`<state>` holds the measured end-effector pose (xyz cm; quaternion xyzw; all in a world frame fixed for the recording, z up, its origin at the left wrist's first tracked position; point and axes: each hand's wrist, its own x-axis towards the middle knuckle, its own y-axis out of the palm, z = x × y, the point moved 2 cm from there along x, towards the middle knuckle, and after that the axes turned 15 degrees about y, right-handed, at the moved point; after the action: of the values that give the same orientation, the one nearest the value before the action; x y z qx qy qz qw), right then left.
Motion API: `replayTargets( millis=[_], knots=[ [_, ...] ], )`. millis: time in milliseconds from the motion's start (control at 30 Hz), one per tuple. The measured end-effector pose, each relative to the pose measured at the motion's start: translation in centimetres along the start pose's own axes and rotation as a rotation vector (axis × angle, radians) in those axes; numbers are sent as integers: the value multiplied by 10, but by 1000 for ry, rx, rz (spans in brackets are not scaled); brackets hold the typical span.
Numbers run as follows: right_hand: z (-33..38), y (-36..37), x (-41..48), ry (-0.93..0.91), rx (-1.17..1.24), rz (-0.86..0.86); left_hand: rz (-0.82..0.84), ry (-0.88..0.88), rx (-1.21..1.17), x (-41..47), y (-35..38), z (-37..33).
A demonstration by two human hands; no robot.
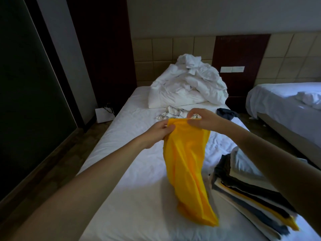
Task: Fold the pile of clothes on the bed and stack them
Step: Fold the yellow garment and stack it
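Yellow garment held up over the bed, long axis hanging down twd me.
My L hand & R hand each pinch its top edge, arms out front; folded stack just R on the white sheet, crumpled duvet by headboard, 2nd bed far R.

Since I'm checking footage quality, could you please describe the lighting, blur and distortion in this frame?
Head view: dim overall, the wall panel nearly black, the bed sheet brightest; wide-angle distortion bows the edges; the yellow garment is blurred at its lower end, while the left hand and right hand holding its top look sharper.
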<state>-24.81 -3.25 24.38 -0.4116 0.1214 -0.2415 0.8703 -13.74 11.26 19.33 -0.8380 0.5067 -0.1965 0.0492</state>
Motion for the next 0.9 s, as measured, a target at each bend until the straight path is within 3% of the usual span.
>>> replayTargets(
  millis=[100,200,267,400,533,633,733,900],
  knots=[
    [7,11,-11,-30,148,192,92,114,155,10,13,-17],
    [2,20,-14,26,130,357,92,124,210,14,16,-29],
    [-4,19,-14,93,42,348,153,34,184,9,10,-28],
    [3,16,-15,31,-77,289,514,-219,65,-9,2,-6],
    [19,-2,-22,20,133,216,780,-444,418,-26,-2,33],
    [13,-28,-23,34,182,115,651,-510,294,-40,-14,54],
    [-6,-41,-16,45,-139,31,436,-436,215,-45,-36,60],
    [-49,-39,1,147,-363,-93,-85,-247,306,-33,-75,45]
  ],
)
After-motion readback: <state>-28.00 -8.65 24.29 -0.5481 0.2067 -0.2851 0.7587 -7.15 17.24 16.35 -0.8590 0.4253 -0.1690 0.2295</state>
